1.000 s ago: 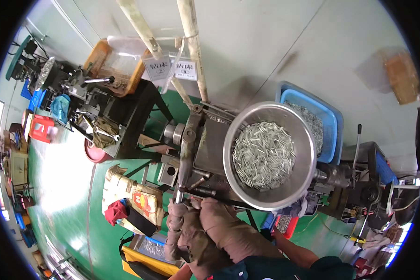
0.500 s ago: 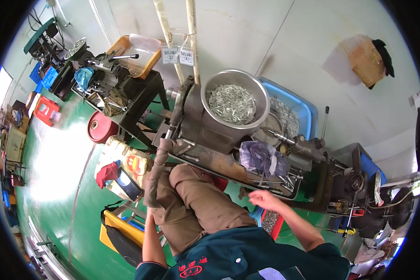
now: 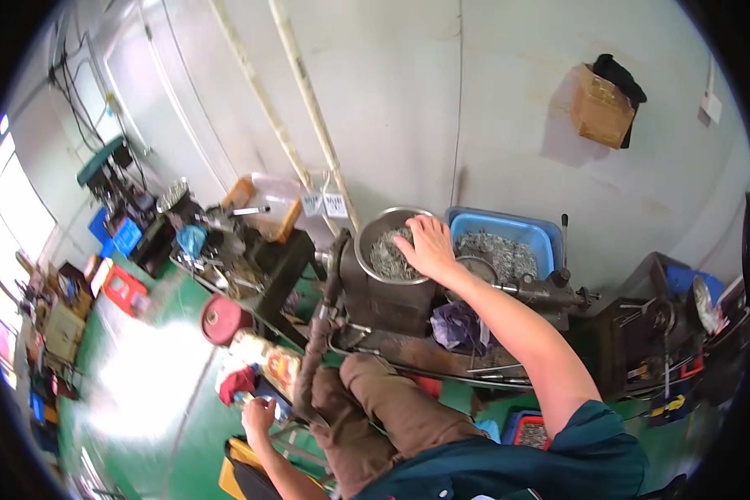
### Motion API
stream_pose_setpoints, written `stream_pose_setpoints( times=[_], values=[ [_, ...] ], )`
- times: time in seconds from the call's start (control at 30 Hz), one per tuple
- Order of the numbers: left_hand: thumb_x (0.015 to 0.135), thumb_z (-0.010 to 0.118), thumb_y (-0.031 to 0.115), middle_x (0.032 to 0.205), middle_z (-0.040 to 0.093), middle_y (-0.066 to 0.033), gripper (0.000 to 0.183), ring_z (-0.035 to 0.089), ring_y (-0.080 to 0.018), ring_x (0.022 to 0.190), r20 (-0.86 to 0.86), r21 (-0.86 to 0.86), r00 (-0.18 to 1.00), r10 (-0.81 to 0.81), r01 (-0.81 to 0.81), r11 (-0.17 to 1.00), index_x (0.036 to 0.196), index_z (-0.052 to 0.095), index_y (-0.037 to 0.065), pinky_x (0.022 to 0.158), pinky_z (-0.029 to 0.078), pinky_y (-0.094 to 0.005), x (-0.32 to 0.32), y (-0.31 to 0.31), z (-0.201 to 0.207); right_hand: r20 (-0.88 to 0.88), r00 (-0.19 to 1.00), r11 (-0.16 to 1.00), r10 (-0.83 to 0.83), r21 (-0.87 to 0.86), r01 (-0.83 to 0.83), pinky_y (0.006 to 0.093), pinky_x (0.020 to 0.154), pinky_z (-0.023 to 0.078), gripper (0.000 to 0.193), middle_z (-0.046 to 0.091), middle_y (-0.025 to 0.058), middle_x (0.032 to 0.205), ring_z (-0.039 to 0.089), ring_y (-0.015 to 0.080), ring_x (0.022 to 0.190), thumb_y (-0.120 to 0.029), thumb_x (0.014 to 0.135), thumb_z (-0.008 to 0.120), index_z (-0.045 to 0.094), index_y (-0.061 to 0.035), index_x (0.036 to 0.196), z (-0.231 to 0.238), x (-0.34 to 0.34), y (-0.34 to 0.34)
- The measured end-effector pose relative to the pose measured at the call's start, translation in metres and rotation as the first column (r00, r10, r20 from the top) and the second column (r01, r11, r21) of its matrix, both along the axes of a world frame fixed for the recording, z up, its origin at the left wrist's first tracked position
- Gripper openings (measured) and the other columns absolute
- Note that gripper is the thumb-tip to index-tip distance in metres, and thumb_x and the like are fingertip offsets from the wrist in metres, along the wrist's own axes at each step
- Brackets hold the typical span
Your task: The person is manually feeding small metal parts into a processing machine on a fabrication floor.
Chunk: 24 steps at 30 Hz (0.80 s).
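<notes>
My right hand reaches forward and rests, fingers spread, on the heap of small metal parts in a round steel bowl on top of a machine. My left hand hangs low at my left side, near the floor, beside a yellow box and some packets. Whether it grips anything is too small to tell. My knees in brown trousers sit in front of the machine.
A blue crate of metal parts stands right of the bowl. A cluttered workbench is at the left, a red drum below it, dark machinery at the right. Green floor lies left.
The view has pulled back and up from the machine. My right hand has risen from beside my lap into the bowl. My left hand has dropped from the machine's lever to my side.
</notes>
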<state>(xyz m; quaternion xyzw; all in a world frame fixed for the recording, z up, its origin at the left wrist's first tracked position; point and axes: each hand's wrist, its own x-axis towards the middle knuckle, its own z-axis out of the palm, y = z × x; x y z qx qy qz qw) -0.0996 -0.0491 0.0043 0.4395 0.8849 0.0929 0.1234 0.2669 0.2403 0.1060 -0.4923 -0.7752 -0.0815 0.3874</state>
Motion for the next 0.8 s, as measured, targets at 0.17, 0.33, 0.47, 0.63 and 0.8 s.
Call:
stream_pose_setpoints(
  times=[0.17,0.33,0.47,0.63,0.8],
  values=[
    [0.072,0.057,0.006,0.065,0.056,-0.0109,0.011,0.055,-0.0198,0.063,0.090,0.738,0.941,-0.327,0.157,0.656,0.081,0.056,-0.001,0.061,0.043,-0.0282,0.083,0.040,0.143,-0.038,0.999,0.999,-0.032,-0.022,0.031,0.0398,0.076,0.034,0.023,0.051,0.0105,0.084,0.046,0.0262,0.087,-0.025,0.071,0.055,0.054,-0.0039,0.081,0.007,-0.008,-0.005],
    [0.079,0.047,0.010,0.073,0.054,-0.0091,0.014,0.051,-0.0189,0.064,-0.355,0.934,0.744,-0.566,0.301,-0.190,0.084,0.055,0.000,0.064,0.042,-0.0321,0.163,0.054,0.242,-0.037,0.995,0.994,-0.087,-0.061,0.085,0.0402,0.075,0.035,0.021,0.052,0.0111,0.082,0.047,0.0261,0.086,-0.023,0.069,0.055,0.055,-0.0036,0.077,0.008,-0.003,0.000],
    [0.083,0.038,0.019,0.068,0.041,-0.0039,0.019,0.043,-0.0157,0.065,-0.556,0.743,0.647,-0.522,0.105,-0.661,0.078,0.046,0.002,0.069,0.035,-0.0304,0.192,0.031,0.290,-0.060,0.996,0.996,-0.065,-0.057,0.062,0.0405,0.076,0.034,0.016,0.052,0.0107,0.079,0.048,0.0260,0.084,-0.019,0.066,0.055,0.055,-0.0039,0.073,0.011,-0.013,-0.001],
    [0.081,0.054,0.029,0.107,0.042,0.0018,0.037,0.041,-0.0186,0.089,-0.621,0.774,0.297,-0.725,0.085,-0.627,0.117,0.047,0.024,0.094,0.023,-0.0500,0.195,0.011,0.303,-0.076,0.996,0.994,-0.050,-0.097,0.042,0.0405,0.076,0.034,0.013,0.053,0.0104,0.077,0.048,0.0257,0.084,-0.017,0.066,0.054,0.055,-0.0046,0.070,0.011,-0.011,-0.003],
    [0.083,0.052,0.022,0.100,0.047,0.0037,0.029,0.043,-0.0154,0.086,-0.594,0.782,0.370,-0.714,0.059,-0.621,0.112,0.051,0.024,0.077,0.030,-0.0326,0.213,0.019,0.300,-0.120,0.993,0.996,0.011,-0.085,-0.021,0.0401,0.077,0.035,0.009,0.055,0.0105,0.071,0.049,0.0263,0.080,-0.012,0.066,0.053,0.055,-0.0035,0.066,0.007,-0.009,-0.002]
  ],
)
